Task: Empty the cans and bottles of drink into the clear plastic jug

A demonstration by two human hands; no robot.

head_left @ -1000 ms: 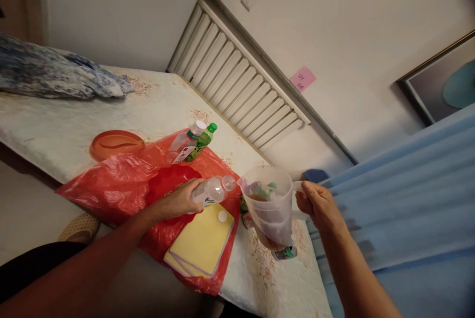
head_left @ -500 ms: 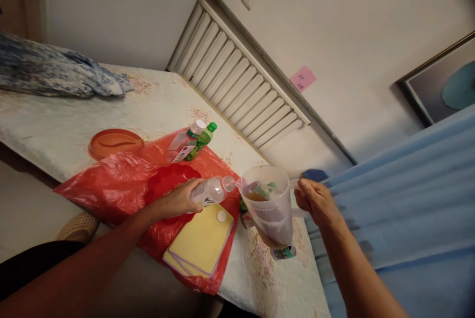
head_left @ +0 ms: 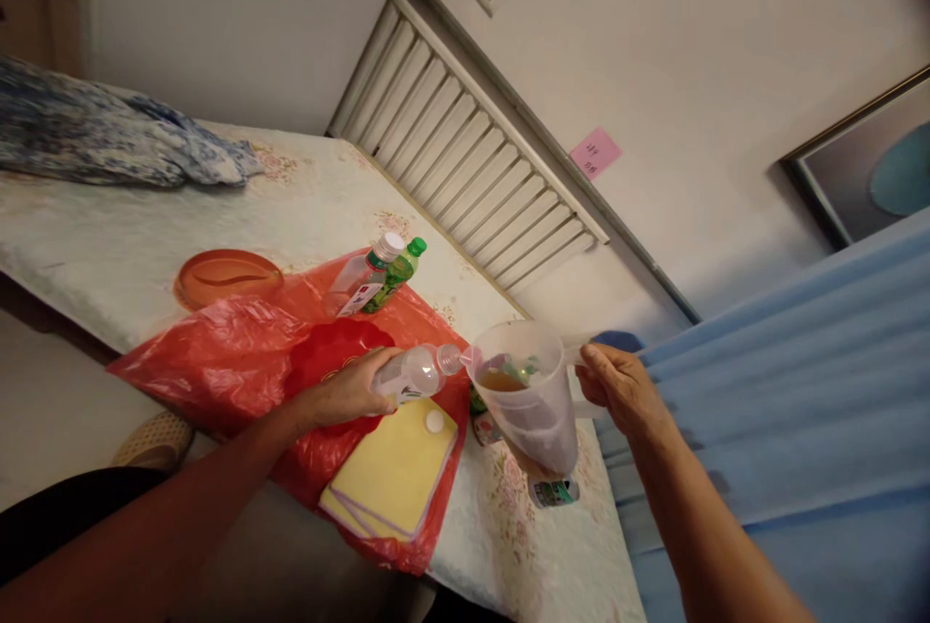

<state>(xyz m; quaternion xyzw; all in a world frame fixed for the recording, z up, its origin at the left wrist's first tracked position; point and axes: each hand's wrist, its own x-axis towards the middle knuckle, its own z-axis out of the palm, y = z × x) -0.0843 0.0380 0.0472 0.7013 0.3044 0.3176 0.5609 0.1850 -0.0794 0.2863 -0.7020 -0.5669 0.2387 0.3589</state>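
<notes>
My left hand [head_left: 356, 392] is closed around a clear plastic bottle [head_left: 418, 373] without a cap, its neck pointing right. The bottle's mouth meets the spout of a translucent plastic pitcher [head_left: 534, 420]. Brownish liquid shows inside the pitcher, which is tilted toward the bottle. My right hand [head_left: 617, 386] grips the pitcher's handle. Whether liquid is running into the bottle I cannot tell. Below the bottle lie folded yellow cloths [head_left: 399, 473] with a white cap [head_left: 434, 421] on them. A red scalloped dish [head_left: 309, 361] sits partly behind my left hand.
A red plastic bag [head_left: 210, 361] is spread over the floral tablecloth [head_left: 320, 192]. On it stand a clear bottle [head_left: 356, 284] with a white cap and a green bottle [head_left: 396, 274]. A can [head_left: 553, 491] is under the pitcher. An orange lid [head_left: 225, 276] lies left; a blue curtain [head_left: 785, 390] hangs right.
The pitcher is tipped slightly more toward the bottle, and its base has swung a little to the right and up. My right hand has risen slightly; my left hand is almost still.
</notes>
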